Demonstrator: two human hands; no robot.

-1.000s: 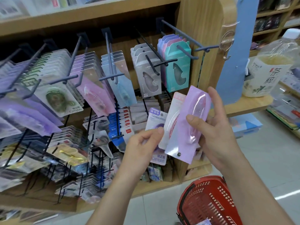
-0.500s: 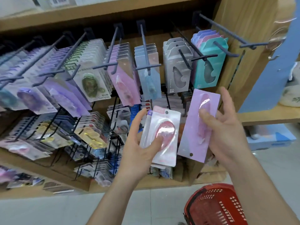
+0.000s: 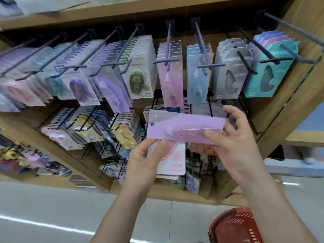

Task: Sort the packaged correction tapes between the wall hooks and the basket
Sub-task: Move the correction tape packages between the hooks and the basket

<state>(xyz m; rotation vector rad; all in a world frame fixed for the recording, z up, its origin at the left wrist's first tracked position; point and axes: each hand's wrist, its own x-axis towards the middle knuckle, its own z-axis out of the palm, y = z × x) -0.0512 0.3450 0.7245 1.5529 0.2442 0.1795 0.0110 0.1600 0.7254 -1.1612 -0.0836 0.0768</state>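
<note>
From the head camera, the right hand (image 3: 235, 146) pinches a lilac correction tape pack (image 3: 184, 127) by its right end, thumb across the front, and holds it sideways in front of the lower racks. Just beneath, the left hand (image 3: 142, 160) grips a pink-and-white pack (image 3: 175, 160) upright, its top overlapped by the lilac pack. The wall hooks (image 3: 168, 41) above carry rows of hanging packs (image 3: 169, 81). The red basket (image 3: 233, 225) shows at the bottom right, below the right forearm.

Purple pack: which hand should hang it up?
Probably the right hand: it pinches the purple pack with the hole end free. The left hand holds a pink pack.
</note>
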